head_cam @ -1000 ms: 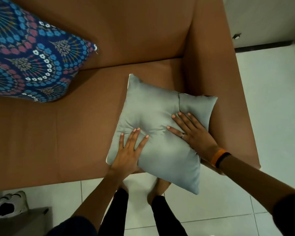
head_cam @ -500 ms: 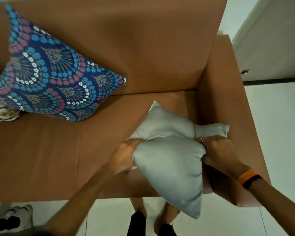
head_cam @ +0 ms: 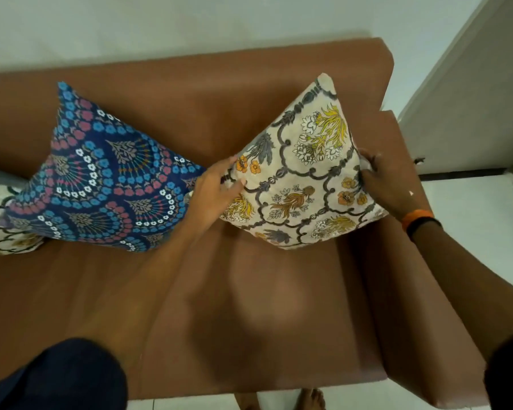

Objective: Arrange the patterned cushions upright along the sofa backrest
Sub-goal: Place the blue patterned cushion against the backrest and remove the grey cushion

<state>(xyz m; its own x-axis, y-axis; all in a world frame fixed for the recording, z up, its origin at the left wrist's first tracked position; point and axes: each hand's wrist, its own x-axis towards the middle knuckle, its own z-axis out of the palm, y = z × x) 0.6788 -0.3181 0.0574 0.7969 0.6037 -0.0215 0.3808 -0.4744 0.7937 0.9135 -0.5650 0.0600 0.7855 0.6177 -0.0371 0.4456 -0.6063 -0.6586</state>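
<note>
A cream cushion point(head_cam: 305, 179) with grey trellis and yellow-orange flowers stands on one corner against the brown sofa backrest point(head_cam: 190, 108) at the right end. My left hand point(head_cam: 216, 190) grips its left corner and my right hand point(head_cam: 385, 184) grips its right corner. A blue cushion point(head_cam: 107, 184) with a pink and white fan pattern leans on the backrest to the left, its right corner touching my left hand. A third cream patterned cushion point(head_cam: 0, 229) shows at the far left edge, partly hidden behind the blue one.
The sofa's right armrest point(head_cam: 409, 291) runs beside the cream cushion. The brown seat point(head_cam: 219, 306) stretches in front of the cushions. A white wall is behind the sofa, a door frame point(head_cam: 456, 84) at the right, and pale floor tiles beyond the armrest.
The cushion lay flat, grey side up, on the seat under my hands. I grasped both sides, lifted and turned it, so its patterned face now shows against the backrest.
</note>
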